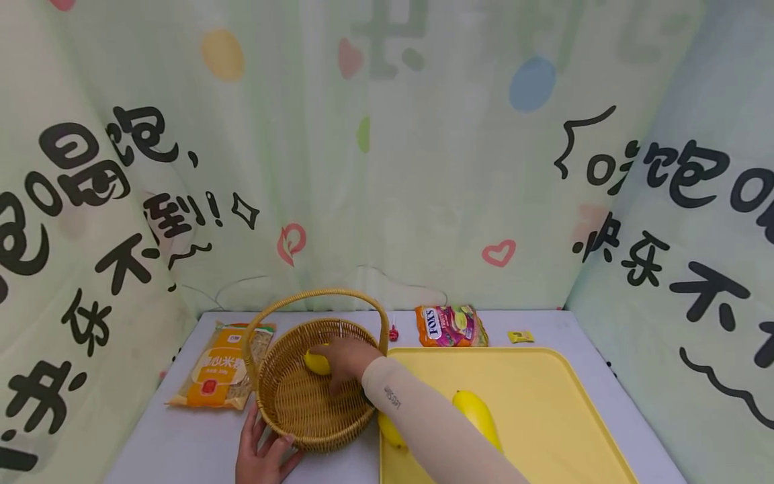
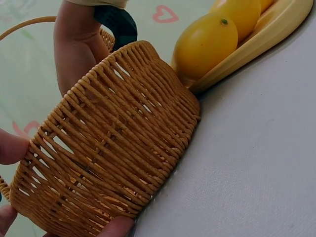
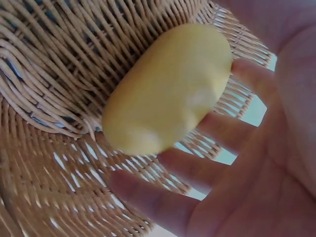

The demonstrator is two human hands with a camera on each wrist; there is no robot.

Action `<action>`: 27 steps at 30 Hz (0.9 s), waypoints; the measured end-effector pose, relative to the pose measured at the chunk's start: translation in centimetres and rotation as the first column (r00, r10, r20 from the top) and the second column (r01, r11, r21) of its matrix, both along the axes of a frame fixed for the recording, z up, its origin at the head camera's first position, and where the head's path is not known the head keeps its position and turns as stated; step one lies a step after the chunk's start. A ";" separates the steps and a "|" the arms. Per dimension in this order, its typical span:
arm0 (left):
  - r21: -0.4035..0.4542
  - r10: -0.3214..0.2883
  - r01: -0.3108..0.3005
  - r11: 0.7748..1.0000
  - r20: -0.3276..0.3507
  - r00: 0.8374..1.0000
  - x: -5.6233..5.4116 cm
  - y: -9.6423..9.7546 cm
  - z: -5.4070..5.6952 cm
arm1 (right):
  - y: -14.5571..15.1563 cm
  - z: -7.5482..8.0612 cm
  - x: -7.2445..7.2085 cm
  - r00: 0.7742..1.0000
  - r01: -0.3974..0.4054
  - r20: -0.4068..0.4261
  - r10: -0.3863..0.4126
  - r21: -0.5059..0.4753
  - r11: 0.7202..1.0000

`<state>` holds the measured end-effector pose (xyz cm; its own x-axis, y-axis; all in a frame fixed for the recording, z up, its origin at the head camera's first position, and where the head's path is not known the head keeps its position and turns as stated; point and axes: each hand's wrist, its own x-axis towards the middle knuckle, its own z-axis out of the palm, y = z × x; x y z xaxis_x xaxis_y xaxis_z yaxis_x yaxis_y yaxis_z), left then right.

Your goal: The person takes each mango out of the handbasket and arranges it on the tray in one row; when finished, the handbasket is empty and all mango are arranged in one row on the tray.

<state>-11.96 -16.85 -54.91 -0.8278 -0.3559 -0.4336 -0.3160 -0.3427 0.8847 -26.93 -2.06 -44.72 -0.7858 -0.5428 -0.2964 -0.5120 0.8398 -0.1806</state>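
A smooth yellow mango (image 3: 168, 94) lies inside a round wicker basket (image 1: 314, 430) with a tall arched handle. My right hand (image 1: 346, 363) reaches down into the basket, its spread fingers along one side of the mango in the right wrist view. The fingertips (image 3: 128, 182) point toward the woven wall. At the basket's near left side, my left hand (image 1: 266, 452) holds the wicker, one fingertip (image 2: 12, 148) at the rim and another low on the wall in the left wrist view. More yellow fruit (image 1: 478, 417) lies on a yellow tray (image 1: 544, 396), partly hidden by my right sleeve.
An orange and clear bag of grains (image 1: 208, 376) lies left of the basket. Behind the tray are a Fox's candy bag (image 1: 450, 326), a small yellow packet (image 1: 521, 336) and a small red item (image 1: 394, 333). Printed curtains (image 1: 417, 181) enclose the table.
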 end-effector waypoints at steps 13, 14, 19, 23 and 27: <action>0.015 -0.007 0.007 1.000 -0.010 1.000 0.1 -0.2 -0.1 | -0.3 0.0 0.2 1.000 -0.027 -0.011 0.028 0.026 0.999; 0.015 -0.006 0.006 1.000 -0.008 1.000 0.1 -0.1 -0.2 | -0.3 0.1 0.3 0.999 -0.032 -0.010 0.032 0.026 0.999; 0.010 -0.004 0.004 1.000 0.007 1.000 0.1 0.0 -0.3 | -0.2 0.1 0.6 0.999 -0.041 0.003 0.041 0.019 0.999; 0.003 -0.011 0.011 1.000 0.002 1.000 0.1 -0.1 -0.1 | -0.2 0.0 0.6 0.999 -0.033 0.021 0.033 0.022 0.999; 0.003 -0.016 0.016 1.000 -0.001 1.000 0.1 -0.2 -0.1 | -0.1 -0.1 0.7 0.998 -0.034 0.044 0.033 0.011 0.999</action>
